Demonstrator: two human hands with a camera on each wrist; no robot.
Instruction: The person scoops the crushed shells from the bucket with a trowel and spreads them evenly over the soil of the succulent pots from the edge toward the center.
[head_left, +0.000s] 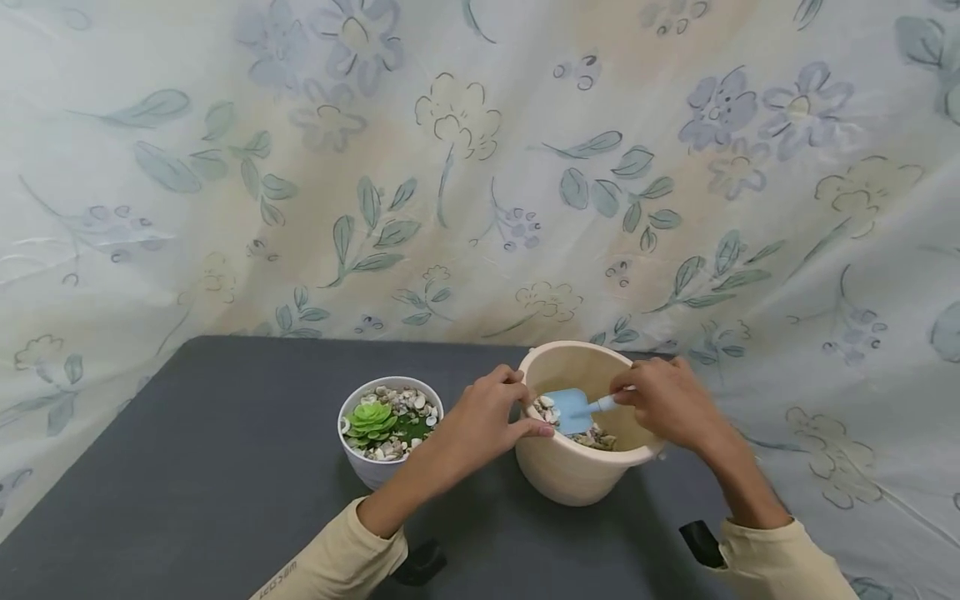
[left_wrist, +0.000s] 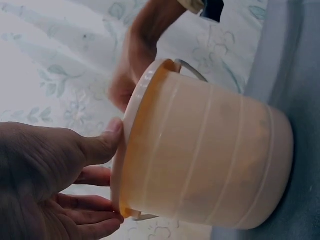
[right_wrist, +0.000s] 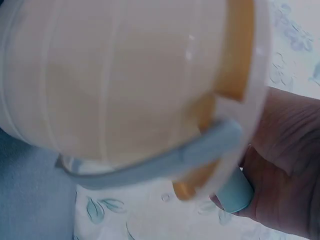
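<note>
A cream bucket (head_left: 570,475) stands on the dark table, with pebbles (head_left: 597,438) in its bottom. My left hand (head_left: 483,421) holds its left rim, thumb and fingers at the edge; the left wrist view shows the fingertips (left_wrist: 114,126) there. My right hand (head_left: 670,404) reaches over the right side of the rim and grips the handle of a light blue toy shovel (head_left: 572,411). The blade is inside the bucket beside some pebbles. In the right wrist view the bucket wall hides most of the shovel; only its handle end (right_wrist: 235,192) shows.
Left of the bucket, partly behind my left forearm, is a white pot (head_left: 367,471) with a green succulent (head_left: 371,422) and pebbles. A grey bail handle (right_wrist: 155,165) hangs along the bucket's side. Floral cloth (head_left: 450,167) hangs behind the dark table (head_left: 210,467).
</note>
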